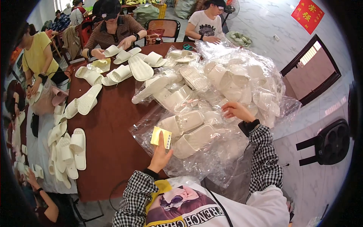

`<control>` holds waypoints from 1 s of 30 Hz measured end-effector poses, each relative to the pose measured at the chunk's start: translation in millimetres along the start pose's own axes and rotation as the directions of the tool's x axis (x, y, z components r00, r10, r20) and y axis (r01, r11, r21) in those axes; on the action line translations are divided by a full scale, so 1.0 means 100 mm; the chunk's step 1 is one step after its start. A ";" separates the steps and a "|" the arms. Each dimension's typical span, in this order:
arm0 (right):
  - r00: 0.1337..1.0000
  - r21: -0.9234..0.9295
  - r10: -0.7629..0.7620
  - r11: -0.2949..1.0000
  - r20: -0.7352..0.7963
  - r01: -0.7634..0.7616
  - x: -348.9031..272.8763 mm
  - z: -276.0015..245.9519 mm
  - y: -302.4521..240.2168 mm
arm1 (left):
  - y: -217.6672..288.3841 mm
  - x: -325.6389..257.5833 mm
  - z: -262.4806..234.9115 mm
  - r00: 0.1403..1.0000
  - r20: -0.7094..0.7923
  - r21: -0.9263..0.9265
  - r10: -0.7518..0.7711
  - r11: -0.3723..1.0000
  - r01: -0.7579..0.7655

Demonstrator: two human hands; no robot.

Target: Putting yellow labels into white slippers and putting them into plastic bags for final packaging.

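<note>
My left hand [162, 155] holds a small yellow sheet of labels [155, 137], its forefinger laid along the top. Just beyond it a pair of white slippers [189, 142] lies in a clear plastic bag [223, 151], close to my side of the table. My right hand [239, 112] is over the right part of the heap, fingers bent and somewhat apart, with nothing visible in them. Below and around it spreads a heap of bagged white slippers [227, 75]. Whether its fingertips touch the plastic cannot be made out.
Loose white slippers [64, 151] lie along the left of the brown table [113, 151], with more [140, 68] at the far side. Across from me a person in brown [117, 32] handles slippers; another in white [206, 24] reaches to the heap. A black stool [332, 142] is at right.
</note>
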State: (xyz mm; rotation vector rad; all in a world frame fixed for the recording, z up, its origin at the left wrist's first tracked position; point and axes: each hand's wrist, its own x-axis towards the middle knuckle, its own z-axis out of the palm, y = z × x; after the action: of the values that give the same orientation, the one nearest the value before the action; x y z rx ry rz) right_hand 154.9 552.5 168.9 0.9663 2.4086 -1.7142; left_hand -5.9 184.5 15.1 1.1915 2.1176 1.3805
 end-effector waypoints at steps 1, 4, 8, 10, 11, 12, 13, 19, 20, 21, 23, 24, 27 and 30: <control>0.986 0.002 0.073 0.997 0.148 -0.074 0.06 0.00 -0.02 | -0.11 0.01 0.07 0.999 -0.002 -0.123 -0.034 0.992 0.033; 0.856 -0.336 0.336 0.919 0.392 -0.206 0.06 0.30 -0.45 | -0.23 0.02 0.10 0.992 0.023 -0.181 -0.120 0.976 0.122; 0.906 -0.539 -0.002 0.803 0.423 0.253 0.35 0.35 -0.11 | -0.18 0.05 0.20 0.986 0.068 -0.090 -0.152 0.983 0.158; 0.923 -0.477 -0.019 0.852 0.385 0.217 0.41 0.49 -0.08 | -0.14 0.04 0.21 0.986 0.066 -0.028 -0.155 0.987 0.157; 0.909 -0.447 0.015 0.874 0.417 0.191 0.42 0.55 -0.07 | -0.08 0.07 0.16 0.935 0.184 -0.053 -0.303 0.947 0.317; 0.892 -0.419 0.049 0.893 0.450 0.162 0.43 0.61 -0.06 | -0.11 0.06 0.19 0.935 0.181 -0.053 -0.305 0.946 0.319; 0.877 -0.448 0.114 0.885 0.467 0.124 0.44 0.69 -0.09 | -0.18 0.02 0.22 0.961 0.116 -0.032 -0.250 0.966 0.255; 0.799 -0.485 -0.205 0.701 0.566 0.523 0.40 0.99 -0.09 | -0.33 -0.03 0.30 0.989 0.027 0.006 -0.148 0.989 0.148; 0.835 -0.576 -0.064 0.696 0.546 0.430 0.36 1.06 -0.19 | -0.36 -0.05 0.28 0.987 0.026 0.003 -0.156 0.988 0.156; 0.835 -0.543 -0.059 0.734 0.547 0.408 0.43 1.08 -0.07 | -0.39 -0.07 0.28 0.987 0.016 0.005 -0.162 0.987 0.162; 0.820 -0.532 -0.106 0.713 0.562 0.457 0.37 1.10 -0.04 | -0.42 -0.10 0.29 0.979 0.036 0.003 -0.201 0.980 0.201; 0.806 -0.520 -0.153 0.692 0.572 0.501 0.36 1.10 -0.03 | -0.43 -0.10 0.30 0.979 0.033 0.002 -0.203 0.979 0.203; 0.827 -0.568 -0.096 0.683 0.554 0.460 0.28 1.13 -0.03 | -0.45 -0.12 0.34 0.984 -0.038 0.172 -0.172 0.969 0.176; 0.843 -0.547 -0.039 0.744 0.536 0.383 0.19 1.13 0.02 | -0.43 -0.12 0.34 0.988 -0.050 0.243 -0.143 0.958 0.151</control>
State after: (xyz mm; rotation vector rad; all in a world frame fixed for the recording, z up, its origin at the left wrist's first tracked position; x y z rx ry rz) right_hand 104.9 464.7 115.7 0.1167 2.4882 -0.8557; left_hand 3.5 187.3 -40.2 1.0773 2.4017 1.1043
